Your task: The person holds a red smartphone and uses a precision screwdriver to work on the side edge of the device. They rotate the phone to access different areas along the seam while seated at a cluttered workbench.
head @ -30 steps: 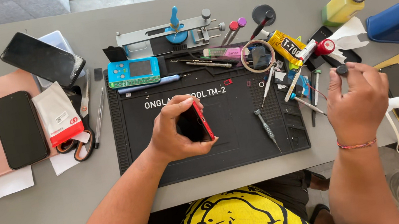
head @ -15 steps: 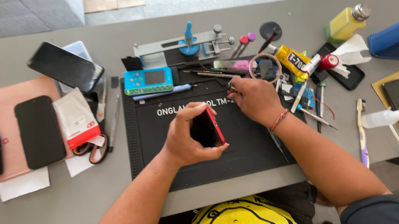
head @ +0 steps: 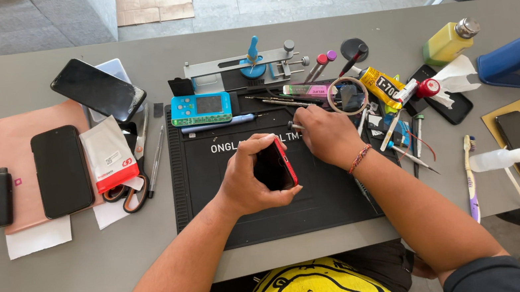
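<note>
The left hand is curled around a small red phone. It holds the phone up on its edge, just above the black mat in the middle of the grey bench. The fingers are wrapped tight on the phone.

The right hand is right next to it, a bit higher on the mat. Its fingers are pinched shut on a thin metal tool, and only the tip of the tool sticks out.

Behind the hands sits a little blue box with a screen. A ring of clear tape and a yellow glue tube lie to the right, in a pile of small tools. On the left lies a black phone on a pink sheet, with scissors near it.
</note>
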